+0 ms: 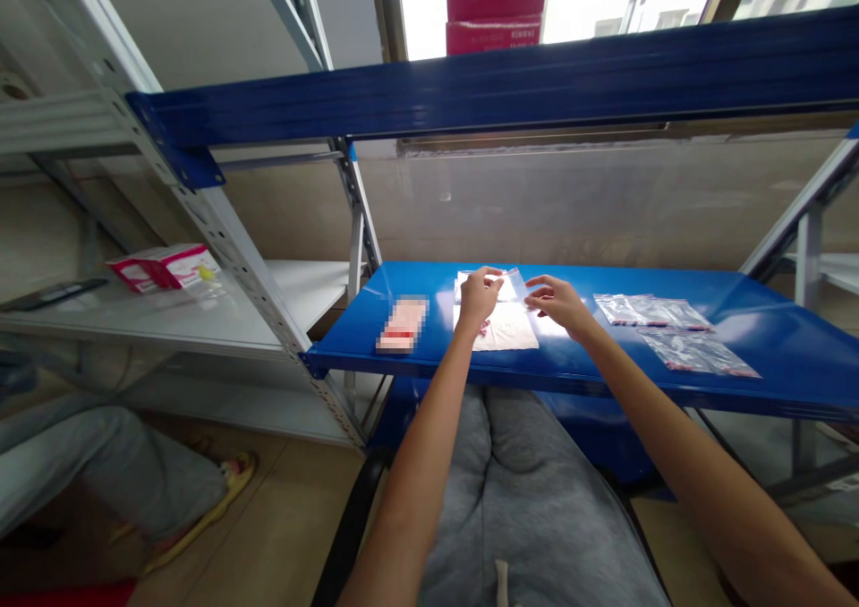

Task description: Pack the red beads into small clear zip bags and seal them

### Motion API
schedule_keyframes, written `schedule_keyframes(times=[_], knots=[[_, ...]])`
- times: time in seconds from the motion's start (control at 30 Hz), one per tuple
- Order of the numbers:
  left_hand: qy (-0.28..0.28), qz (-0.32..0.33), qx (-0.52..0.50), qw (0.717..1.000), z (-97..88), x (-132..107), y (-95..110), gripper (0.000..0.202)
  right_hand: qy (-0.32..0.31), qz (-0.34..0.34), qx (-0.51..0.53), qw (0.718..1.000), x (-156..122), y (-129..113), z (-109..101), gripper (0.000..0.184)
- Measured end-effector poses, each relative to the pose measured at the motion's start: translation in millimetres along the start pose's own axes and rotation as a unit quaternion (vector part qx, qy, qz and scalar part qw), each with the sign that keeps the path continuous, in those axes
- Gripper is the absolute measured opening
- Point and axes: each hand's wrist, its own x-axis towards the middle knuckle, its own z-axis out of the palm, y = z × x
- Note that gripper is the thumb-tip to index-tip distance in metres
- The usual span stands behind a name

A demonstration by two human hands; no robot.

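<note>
My left hand (479,295) and my right hand (556,303) are both over the blue shelf (591,356), pinching a small clear plastic bag (514,283) between them. The left fingers grip the bag's left part, the right fingers its right edge. Under the hands lies a white sheet (508,328) with small pink pieces on it. What the bag holds cannot be made out.
Several clear bags (648,310) with pink bits lie at the right of the shelf, more (698,354) nearer the front edge. A blurred pink item (403,324) lies at left. A pink-and-white box (167,267) sits on the white shelf. Another person's leg (100,473) is at lower left.
</note>
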Motion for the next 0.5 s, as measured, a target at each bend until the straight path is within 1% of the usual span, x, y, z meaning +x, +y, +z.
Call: schedule_keyframes(times=[0.13,0.23,0.33,0.5], knots=[[0.009,0.004,0.085,0.996,13.4,48,-4,0.022,0.068,0.021,-0.045,0.996,41,11,13,0.029],[0.005,0.010,0.116,0.993,17.6,70,-12,0.030,0.096,0.045,-0.076,0.992,66,18,27,0.028],[-0.025,0.026,0.150,0.988,15.9,76,-24,0.033,0.106,0.054,-0.146,0.982,82,23,38,0.027],[-0.091,0.060,0.202,0.973,11.9,61,-39,0.030,0.106,0.029,-0.217,0.970,90,30,46,0.017]])
